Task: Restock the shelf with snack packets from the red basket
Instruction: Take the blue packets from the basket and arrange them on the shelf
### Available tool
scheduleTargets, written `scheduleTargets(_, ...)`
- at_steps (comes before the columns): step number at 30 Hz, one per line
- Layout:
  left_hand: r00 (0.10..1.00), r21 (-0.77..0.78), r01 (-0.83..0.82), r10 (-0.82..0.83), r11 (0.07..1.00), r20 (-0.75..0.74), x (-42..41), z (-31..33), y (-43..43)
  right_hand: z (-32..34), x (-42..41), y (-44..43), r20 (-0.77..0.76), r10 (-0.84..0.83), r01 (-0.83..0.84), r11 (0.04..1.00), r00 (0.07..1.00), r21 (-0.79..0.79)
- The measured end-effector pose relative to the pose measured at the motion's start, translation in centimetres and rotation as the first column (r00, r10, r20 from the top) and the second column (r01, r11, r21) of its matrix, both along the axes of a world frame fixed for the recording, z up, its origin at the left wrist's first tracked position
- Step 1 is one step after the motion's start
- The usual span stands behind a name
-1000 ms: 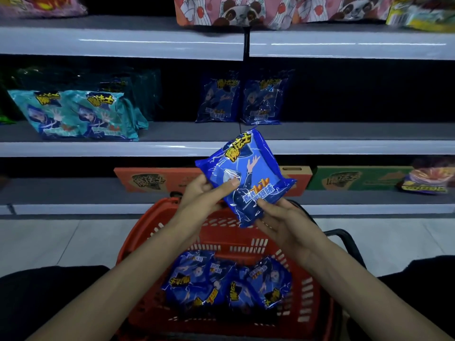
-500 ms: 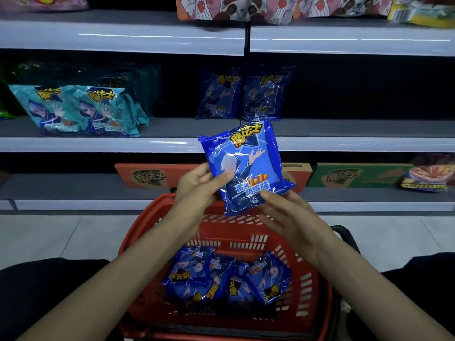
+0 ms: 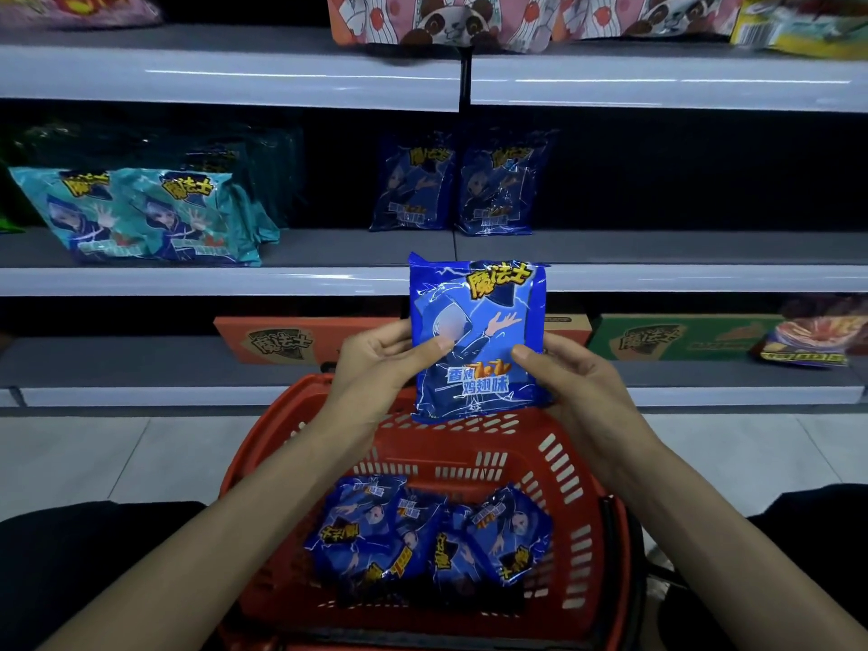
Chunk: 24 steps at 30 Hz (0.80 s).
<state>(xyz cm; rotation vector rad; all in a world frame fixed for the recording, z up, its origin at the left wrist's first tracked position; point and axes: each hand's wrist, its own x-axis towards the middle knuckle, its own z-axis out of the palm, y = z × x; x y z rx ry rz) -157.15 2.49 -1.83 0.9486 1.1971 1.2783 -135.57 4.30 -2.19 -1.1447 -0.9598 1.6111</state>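
I hold a blue snack packet [image 3: 476,335] upright above the red basket [image 3: 559,467], in front of the shelves. My left hand [image 3: 375,364] grips its left edge, thumb on the front. My right hand [image 3: 570,382] grips its right edge the same way. Several more blue packets [image 3: 422,533] lie in the bottom of the basket. Two matching blue packets [image 3: 458,183] stand at the back of the middle shelf [image 3: 657,249].
Teal packets [image 3: 145,213] lie on the middle shelf at left. Orange [image 3: 286,340] and green [image 3: 667,338] boxes sit on the lower shelf, with a colourful packet [image 3: 808,340] at right. Panda-print packets [image 3: 446,21] fill the top shelf. Pale floor tiles surround the basket.
The packet has turned from tilted to upright and squared to me. My right hand has moved from under its lower corner up to grip its right edge.
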Motion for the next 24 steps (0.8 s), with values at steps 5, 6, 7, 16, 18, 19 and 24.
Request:
scheduleTargets(5,0.999,-0.004,0.019,-0.019,1.0,0.028,0.0,-0.1,0.1,-0.1,0.1,0.0,0.017,-0.033,0.033,0.999,0.999,-0.026)
scheduleTargets(6,0.999,-0.008,0.027,-0.027,1.0,0.035,0.1,0.0,0.1,-0.1,0.1,0.0,0.022,-0.044,0.045,0.999,0.999,-0.026)
scheduleTargets(7,0.998,-0.011,0.033,-0.032,0.999,0.047,0.1,0.0,0.1,-0.2,0.1,0.0,0.025,-0.054,0.055,0.998,0.998,-0.025)
scheduleTargets(16,0.986,0.053,-0.042,0.05,0.998,-0.159,-0.5,-0.5,0.2,-0.1,0.0,0.3,0.012,-0.101,0.1,0.995,0.995,0.01)
scheduleTargets(18,0.957,0.096,-0.087,0.11,0.992,-0.267,-0.7,-1.1,0.2,-0.1,-0.2,0.4,0.019,-0.102,0.102,0.995,0.995,0.017)
scheduleTargets(19,0.945,0.115,-0.095,0.126,0.989,-0.303,-0.8,-1.3,0.3,0.0,-0.4,0.5,0.028,-0.1,0.099,0.995,0.995,0.023)
scheduleTargets(24,0.922,0.137,-0.137,0.177,0.981,-0.345,-1.5,-1.6,0.9,-0.5,-1.7,1.2,0.093,-0.108,0.101,0.992,0.99,0.082)
